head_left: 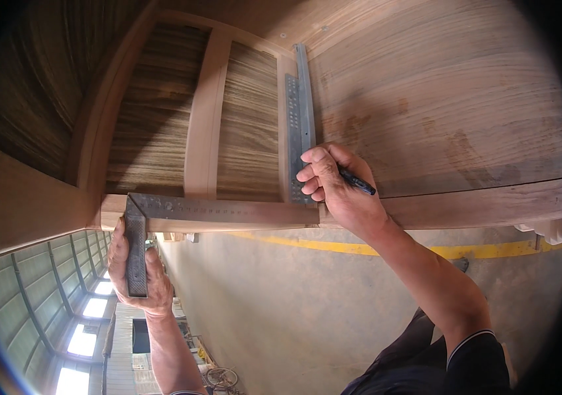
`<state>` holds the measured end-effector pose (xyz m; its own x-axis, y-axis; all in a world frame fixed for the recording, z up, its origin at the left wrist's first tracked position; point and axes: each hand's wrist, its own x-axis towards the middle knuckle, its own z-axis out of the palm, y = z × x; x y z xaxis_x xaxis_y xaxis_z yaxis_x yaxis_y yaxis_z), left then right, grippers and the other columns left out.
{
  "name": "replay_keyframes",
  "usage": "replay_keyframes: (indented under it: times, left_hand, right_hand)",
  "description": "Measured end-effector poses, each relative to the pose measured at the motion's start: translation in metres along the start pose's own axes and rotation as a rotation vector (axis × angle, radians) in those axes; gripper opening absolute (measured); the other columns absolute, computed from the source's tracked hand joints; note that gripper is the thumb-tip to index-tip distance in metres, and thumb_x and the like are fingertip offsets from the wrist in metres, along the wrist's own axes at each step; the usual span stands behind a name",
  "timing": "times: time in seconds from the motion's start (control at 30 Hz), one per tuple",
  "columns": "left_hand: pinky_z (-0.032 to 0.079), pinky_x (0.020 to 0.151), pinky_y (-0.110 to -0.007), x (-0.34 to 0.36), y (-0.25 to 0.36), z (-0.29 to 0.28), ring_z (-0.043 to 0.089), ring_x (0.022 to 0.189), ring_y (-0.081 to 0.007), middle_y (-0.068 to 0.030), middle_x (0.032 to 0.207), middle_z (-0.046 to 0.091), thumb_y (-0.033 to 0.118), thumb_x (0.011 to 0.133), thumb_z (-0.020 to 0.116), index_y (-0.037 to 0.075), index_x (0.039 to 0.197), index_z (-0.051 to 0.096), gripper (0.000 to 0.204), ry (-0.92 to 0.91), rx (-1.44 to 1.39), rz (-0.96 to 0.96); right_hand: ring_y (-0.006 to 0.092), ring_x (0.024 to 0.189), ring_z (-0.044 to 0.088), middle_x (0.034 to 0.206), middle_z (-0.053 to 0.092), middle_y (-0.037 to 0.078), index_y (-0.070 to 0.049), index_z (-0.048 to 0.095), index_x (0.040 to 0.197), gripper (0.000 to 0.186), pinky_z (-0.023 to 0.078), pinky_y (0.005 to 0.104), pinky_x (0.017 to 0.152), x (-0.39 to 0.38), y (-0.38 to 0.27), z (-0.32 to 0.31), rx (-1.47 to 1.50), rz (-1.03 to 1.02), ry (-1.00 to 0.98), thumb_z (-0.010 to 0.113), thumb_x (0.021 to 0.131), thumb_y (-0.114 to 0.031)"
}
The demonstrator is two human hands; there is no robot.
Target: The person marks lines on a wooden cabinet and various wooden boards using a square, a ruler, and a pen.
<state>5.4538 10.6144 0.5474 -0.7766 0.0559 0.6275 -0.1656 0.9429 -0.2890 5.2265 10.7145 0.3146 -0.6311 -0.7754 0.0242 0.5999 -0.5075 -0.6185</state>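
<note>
My left hand (156, 283) is wrapped round the thick stock of a carpenter's square (137, 253). The ruled blade of the square lies along the front rail (254, 216) of a wooden cabinet frame. A black pen (360, 183) is held in my right hand (341, 191), its back end sticking out behind the fingers and its tip hidden. Those curled fingers are over the near end of a grey metal drawer slide (303, 112); whether they touch it I cannot tell. The slide has rows of holes and runs from front to back beside the side panel.
Dark-grained panels (248, 118) divided by an upright wooden bar (207, 112) form the cabinet's left part. A broad wooden panel (439, 105) stands at the right. Below lies a concrete floor (261, 296) with a yellow line (334, 246). A bicycle wheel (222, 377) shows at lower left.
</note>
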Motion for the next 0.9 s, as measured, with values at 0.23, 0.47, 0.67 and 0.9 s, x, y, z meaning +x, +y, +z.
replay_keyframes:
  times: [0.23, 0.47, 0.67, 0.9]
  left_hand:
    - [0.062, 0.098, -0.041, -0.0036, 0.0023, 0.0085, 0.063, 0.124, -0.0362, -0.0279, 0.139, 0.058, 0.021, 0.101, 0.069, -0.006, 0.133, 0.053, 0.045, 0.023, 0.000, 0.000]
    - [0.062, 0.097, -0.041, -0.0031, 0.0032, 0.0054, 0.063, 0.124, -0.0357, -0.0279, 0.140, 0.058, 0.019, 0.101, 0.069, -0.006, 0.134, 0.052, 0.044, -0.001, 0.005, -0.020]
    - [0.062, 0.094, -0.039, -0.0024, 0.0016, 0.0041, 0.065, 0.121, -0.0340, -0.0279, 0.139, 0.058, 0.018, 0.101, 0.069, -0.005, 0.134, 0.053, 0.043, -0.007, 0.012, 0.008]
    - [0.062, 0.095, -0.039, -0.0022, 0.0047, 0.0047, 0.065, 0.121, -0.0340, -0.0277, 0.139, 0.058, 0.019, 0.101, 0.069, -0.005, 0.133, 0.053, 0.044, -0.006, 0.015, -0.003]
  right_hand:
    - [0.0101, 0.082, 0.063, 0.090, 0.064, 0.005, 0.000, 0.063, 0.104, 0.024, 0.055, 0.0269, 0.071, -0.0021, -0.0025, 0.0019, 0.028, 0.011, -0.002, 0.057, 0.108, -0.024]
    - [0.0103, 0.082, 0.062, 0.092, 0.063, 0.004, 0.000, 0.062, 0.104, 0.024, 0.055, 0.0268, 0.071, -0.0006, -0.0009, 0.0017, 0.024, 0.001, -0.015, 0.056, 0.109, -0.023]
    - [0.0104, 0.083, 0.063, 0.094, 0.064, 0.004, 0.001, 0.062, 0.105, 0.024, 0.055, 0.0265, 0.071, -0.0011, -0.0021, 0.0032, 0.011, 0.028, -0.018, 0.056, 0.109, -0.022]
    - [0.0105, 0.083, 0.063, 0.092, 0.063, 0.004, 0.001, 0.062, 0.105, 0.025, 0.055, 0.0265, 0.071, -0.0006, 0.0016, 0.0038, 0.017, 0.004, -0.033, 0.055, 0.109, -0.023]
